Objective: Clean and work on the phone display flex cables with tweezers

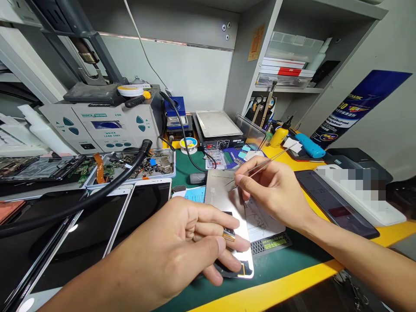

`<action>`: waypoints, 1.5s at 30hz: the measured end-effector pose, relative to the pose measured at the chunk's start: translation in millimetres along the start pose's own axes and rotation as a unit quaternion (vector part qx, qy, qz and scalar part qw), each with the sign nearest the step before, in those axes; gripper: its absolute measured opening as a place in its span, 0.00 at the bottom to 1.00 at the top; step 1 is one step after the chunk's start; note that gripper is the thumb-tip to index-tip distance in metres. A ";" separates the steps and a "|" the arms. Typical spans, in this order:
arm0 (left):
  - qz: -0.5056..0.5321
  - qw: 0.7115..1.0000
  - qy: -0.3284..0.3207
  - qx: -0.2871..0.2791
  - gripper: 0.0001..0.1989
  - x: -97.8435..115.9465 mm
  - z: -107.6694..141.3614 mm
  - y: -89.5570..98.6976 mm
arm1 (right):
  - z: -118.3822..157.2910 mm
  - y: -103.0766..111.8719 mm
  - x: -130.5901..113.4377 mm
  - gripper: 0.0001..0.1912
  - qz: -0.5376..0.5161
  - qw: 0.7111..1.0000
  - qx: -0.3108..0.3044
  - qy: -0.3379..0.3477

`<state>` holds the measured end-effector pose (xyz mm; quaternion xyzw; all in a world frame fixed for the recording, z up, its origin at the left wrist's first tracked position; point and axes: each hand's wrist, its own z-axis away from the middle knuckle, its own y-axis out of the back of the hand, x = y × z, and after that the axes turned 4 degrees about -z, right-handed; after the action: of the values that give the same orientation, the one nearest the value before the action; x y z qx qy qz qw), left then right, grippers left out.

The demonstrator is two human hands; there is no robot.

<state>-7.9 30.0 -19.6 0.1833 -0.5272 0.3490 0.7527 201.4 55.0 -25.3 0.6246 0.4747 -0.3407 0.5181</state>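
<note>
My left hand [182,242] is closed over the lower part of a thin silver panel [224,187], a phone screen seen from its back by the look of it. Between its thumb and fingers shows a small black and gold flex cable [229,234]; I cannot tell whether it is joined to the panel. My right hand [276,190] pinches a pair of metal tweezers [268,161], whose tips hang just over the panel's upper part. Under the panel's right side lies a pale sheet with line drawings [260,219], on a grey perforated plate [276,245].
A hot-air station [107,125] stands at the left; its black hose [97,195] arches over several phone screens [139,216]. Behind are a tray of circuit boards [136,167], solder wire [188,145] and a heating plate [221,125]. A lit phone [338,203] and spray can [357,108] are right.
</note>
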 end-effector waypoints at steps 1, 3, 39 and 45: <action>0.000 1.000 -0.001 0.001 0.13 0.2 -0.1 -0.2 | -0.1 -0.1 -0.4 0.10 -0.002 1.000 -0.001 0.000; 0.003 1.000 -0.001 0.001 0.12 0.3 -0.2 -0.9 | -0.1 -0.2 -1.2 0.09 -0.007 1.000 -0.003 -0.002; -0.050 0.998 -0.021 -0.024 0.17 11.4 -0.2 -1.6 | 18.3 11.1 -8.3 0.06 -0.290 0.916 -0.245 -0.128; -0.048 0.998 -0.023 -0.023 0.17 10.8 -0.5 -2.0 | 16.7 10.3 -6.6 0.06 -0.302 0.911 -0.247 -0.132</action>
<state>-4.0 32.6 -9.6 0.1988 -0.5427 0.2963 0.7604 210.2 37.1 -19.7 0.2524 0.6371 -0.4320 0.5863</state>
